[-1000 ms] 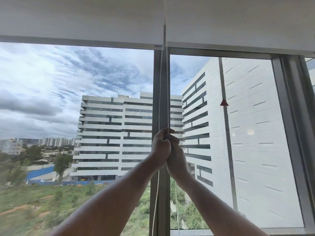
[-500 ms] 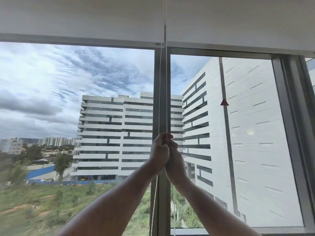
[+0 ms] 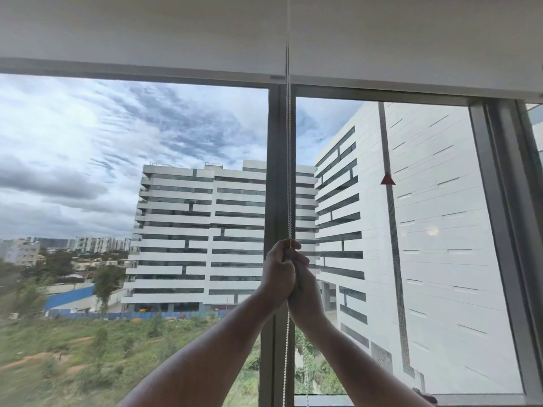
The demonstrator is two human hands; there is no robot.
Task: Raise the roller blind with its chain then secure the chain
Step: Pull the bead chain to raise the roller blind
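While I am watching through the head camera, the bead chain [image 3: 289, 160] is hanging with its long axis straight up and down, running directly in front of the grey window mullion [image 3: 276, 177], which I am using as my landmark. Its top end is passing up beyond the upper edge of the view, between two white roller blinds; its lower part is dropping out of the hands and leaving the view at the bottom, just left of the mullion's centre. The left blind [image 3: 132, 33] and right blind [image 3: 411, 39] are sitting high above the mullion, their bottom rails crossing its top.

Both hands are clenching the chain in front of the mullion, about two thirds of the way down it. The left hand [image 3: 277, 271] is gripping it as a fist, and the right hand [image 3: 304, 284] is pressing against it from the right, fingers curling around the same stretch. Where the chain runs inside the two fists is hidden, and I cannot tell whether one strand or both are being held. Both forearms are being cut off at the bottom.
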